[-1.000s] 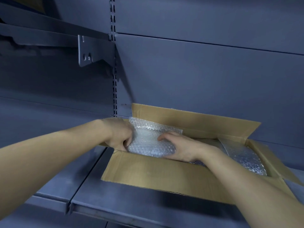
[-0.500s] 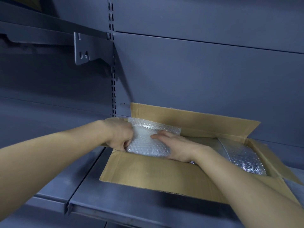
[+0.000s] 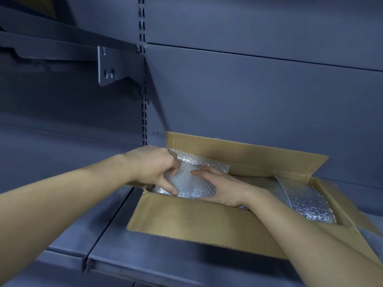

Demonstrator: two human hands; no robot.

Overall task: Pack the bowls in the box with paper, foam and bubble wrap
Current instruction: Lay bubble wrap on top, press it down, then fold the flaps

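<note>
Grey metal shelf (image 3: 145,262) against panelled wall (image 3: 248,100) bears open cardboard box (image 3: 186,220).

Grey-blue metal shelving bay in dim, cool light

A flat back panel (image 3: 248,100) fills the far side, crossed by a horizontal joint (image 3: 259,56). A slotted upright (image 3: 143,79) runs down it left of centre. At the upper left, a bracket (image 3: 107,67) hooked to the upright carries an upper shelf (image 3: 51,38), with shadow beneath. The near lower shelf (image 3: 155,255) has a seam (image 3: 108,228) between two boards
</note>
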